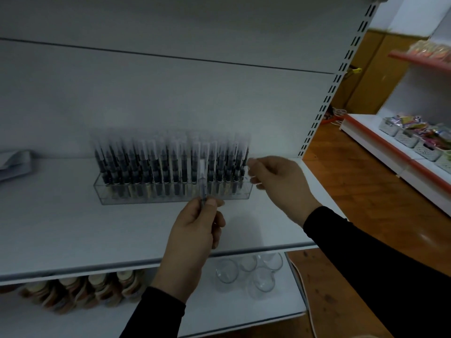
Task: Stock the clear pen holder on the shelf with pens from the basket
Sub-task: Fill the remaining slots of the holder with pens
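Your left hand (195, 230) pinches one pen (203, 184) upright before the clear pen holder (170, 191); your right hand (278, 184), fingers loosely curled, touches its right end, mid-shelf (73, 228).

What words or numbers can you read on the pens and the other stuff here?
None can be read.
Pens in the clear pen holder: blurred, no print can be made out.
Pen in the left hand: white patch, too blurred to read.
Packets in the baskets on the far shelf: too small and blurred.
Round packs on the lower shelf: no text can be made out.
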Available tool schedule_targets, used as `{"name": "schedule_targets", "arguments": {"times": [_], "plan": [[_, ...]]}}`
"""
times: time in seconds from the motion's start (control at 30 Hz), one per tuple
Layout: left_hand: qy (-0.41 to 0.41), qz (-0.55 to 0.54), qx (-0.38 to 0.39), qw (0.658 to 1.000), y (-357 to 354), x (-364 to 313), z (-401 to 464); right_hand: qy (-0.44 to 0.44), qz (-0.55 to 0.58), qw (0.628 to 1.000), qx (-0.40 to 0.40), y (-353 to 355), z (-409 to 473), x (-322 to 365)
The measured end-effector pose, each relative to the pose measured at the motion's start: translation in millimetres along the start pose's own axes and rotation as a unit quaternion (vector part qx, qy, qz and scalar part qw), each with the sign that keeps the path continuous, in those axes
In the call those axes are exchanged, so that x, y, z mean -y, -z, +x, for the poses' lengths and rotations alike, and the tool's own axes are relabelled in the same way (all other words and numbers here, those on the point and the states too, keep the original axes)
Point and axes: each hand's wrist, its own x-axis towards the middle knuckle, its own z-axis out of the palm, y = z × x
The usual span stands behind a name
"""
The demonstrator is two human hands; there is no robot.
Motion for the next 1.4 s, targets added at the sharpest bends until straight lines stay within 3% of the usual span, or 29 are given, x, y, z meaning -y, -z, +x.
{"name": "schedule_targets", "arguments": {"times": [0.1, 0.27, 0.57, 0.73, 0.83, 1.0, 1.1, 1.27, 1.4], "plan": [[0.005, 0.013, 0.024, 1.0, -4, 0, -4, -0.04, 0.075, 0.991, 0.106, -3, -20, 7], [0.005, 0.046, 0.097, 0.994, -9, -1, -15, -0.063, 0.193, 0.961, 0.189, -10, -38, 19], [0.017, 0.007, 0.203, 0.979, -7, -6, -24, -0.138, 0.347, 0.901, 0.223, 6, -49, 23], [-0.02, 0.181, 0.163, 0.97, -4, -8, -24, -0.11, 0.336, 0.926, 0.133, 19, -43, 23], [-0.121, 0.342, 0.099, 0.927, 7, -4, -11, -0.087, 0.334, 0.937, 0.055, 30, -32, 26], [-0.212, 0.555, 0.069, 0.802, 31, 17, 21, -0.036, 0.298, 0.953, -0.035, 44, -17, 29], [-0.256, 0.619, 0.062, 0.74, 44, 39, 34, -0.013, 0.265, 0.962, -0.071, 47, -7, 31], [-0.24, 0.674, 0.06, 0.696, 48, 54, 38, 0.019, 0.212, 0.973, -0.086, 42, 9, 30], [-0.227, 0.69, 0.063, 0.684, 46, 54, 35, 0.03, 0.177, 0.981, -0.08, 35, 18, 25]]}}
